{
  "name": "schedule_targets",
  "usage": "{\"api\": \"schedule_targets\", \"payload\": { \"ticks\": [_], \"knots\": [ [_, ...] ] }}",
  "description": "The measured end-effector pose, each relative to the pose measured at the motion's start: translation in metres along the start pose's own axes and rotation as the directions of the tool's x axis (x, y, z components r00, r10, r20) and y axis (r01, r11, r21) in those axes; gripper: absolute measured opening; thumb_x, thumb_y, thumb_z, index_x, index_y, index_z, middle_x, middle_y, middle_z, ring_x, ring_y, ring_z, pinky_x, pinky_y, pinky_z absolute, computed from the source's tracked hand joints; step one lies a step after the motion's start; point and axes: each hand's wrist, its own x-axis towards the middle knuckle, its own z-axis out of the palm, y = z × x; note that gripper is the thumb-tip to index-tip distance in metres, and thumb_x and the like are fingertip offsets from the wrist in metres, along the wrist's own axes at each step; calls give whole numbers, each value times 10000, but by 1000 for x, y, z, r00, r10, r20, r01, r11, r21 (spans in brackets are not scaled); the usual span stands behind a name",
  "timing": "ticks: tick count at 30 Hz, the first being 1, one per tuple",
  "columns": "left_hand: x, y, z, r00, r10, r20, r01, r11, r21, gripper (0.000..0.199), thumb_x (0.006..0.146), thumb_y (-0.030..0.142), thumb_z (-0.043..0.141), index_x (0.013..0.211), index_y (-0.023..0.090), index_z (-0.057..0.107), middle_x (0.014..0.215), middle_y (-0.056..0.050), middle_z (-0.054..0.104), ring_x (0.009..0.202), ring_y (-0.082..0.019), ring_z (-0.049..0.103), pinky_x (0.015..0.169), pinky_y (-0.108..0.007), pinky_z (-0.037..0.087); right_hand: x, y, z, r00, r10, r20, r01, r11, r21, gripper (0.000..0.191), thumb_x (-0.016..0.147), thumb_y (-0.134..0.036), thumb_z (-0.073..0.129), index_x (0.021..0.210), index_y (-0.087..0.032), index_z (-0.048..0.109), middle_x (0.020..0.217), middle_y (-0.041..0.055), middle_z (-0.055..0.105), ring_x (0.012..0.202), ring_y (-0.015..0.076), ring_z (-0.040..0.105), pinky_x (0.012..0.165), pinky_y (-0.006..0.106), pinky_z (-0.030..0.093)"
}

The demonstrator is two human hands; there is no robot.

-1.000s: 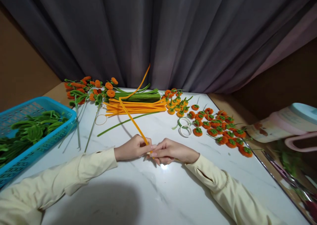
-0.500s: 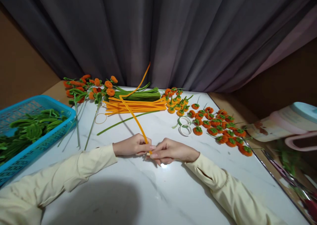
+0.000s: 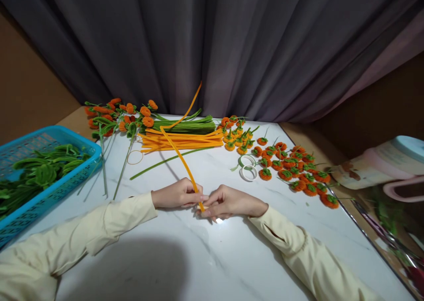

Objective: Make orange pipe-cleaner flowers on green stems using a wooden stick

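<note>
My left hand [image 3: 179, 193] is closed, pinching a long yellow-orange pipe cleaner [image 3: 180, 156] between thumb and fingers. The pipe cleaner rises away from the hands, bends sharply near the bundles, and its far tip points up toward the curtain. My right hand [image 3: 228, 202] is closed at the lower end of the same pipe cleaner, its fingertips almost meeting the left thumb. Something small and pale shows between the fingertips; I cannot tell what it is. Beyond the hands lie a bundle of orange pipe cleaners [image 3: 185, 141] and a green bundle [image 3: 195, 126].
At left stands a blue basket [image 3: 95, 153] of green leaf pieces. Orange flowers on stems [image 3: 145, 112] lie at back left. Several small orange pumpkin-like heads [image 3: 285, 174] and two white tape rolls [image 3: 249, 173] lie right. A large cup [image 3: 374, 164] stands beyond the table's right edge.
The lower end of the pipe cleaner has slid slightly further down between my fingertips. Both hands stay in nearly the same place.
</note>
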Motion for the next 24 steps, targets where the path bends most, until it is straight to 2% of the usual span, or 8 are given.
{"api": "schedule_targets", "payload": {
  "ticks": [7, 13, 18, 24],
  "knots": [
    [-1, 0, 0, 999, 25, -20, -23, 998, 64, 430, 789, 513, 565, 560, 172, 439, 430, 66, 358, 414, -60, 290, 404, -200, 211, 0, -3, 7, 993, 11, -117, -21, 996, -82, 395, 745, -465, 677, 831, -85, 739, 532, -11, 536, 430, 42, 342, 389, 178, 257],
    [-1, -1, 1, 993, 99, -60, -88, 984, 153, 395, 798, 469, 565, 571, 157, 481, 480, 38, 426, 460, -72, 347, 433, -192, 266, 1, -4, 10, 986, -15, -164, -5, 993, -118, 333, 758, -401, 655, 736, -76, 722, 500, -15, 517, 437, 52, 357, 408, 184, 273],
    [-2, -5, 1, 983, 172, -69, -151, 959, 241, 353, 811, 402, 567, 575, 143, 518, 526, 11, 501, 502, -85, 417, 485, -191, 327, 2, 0, 11, 984, -94, -151, 70, 984, -162, 262, 746, -333, 652, 740, -78, 711, 547, -5, 544, 504, 72, 428, 467, 182, 343],
    [-2, -6, 1, 982, 181, -59, -161, 956, 244, 334, 833, 375, 544, 594, 142, 528, 538, 5, 520, 510, -87, 434, 492, -188, 341, 2, 1, 11, 979, -101, -177, 69, 981, -180, 224, 759, -277, 619, 663, -84, 679, 530, -7, 541, 481, 63, 404, 444, 178, 318]
  ]
}}
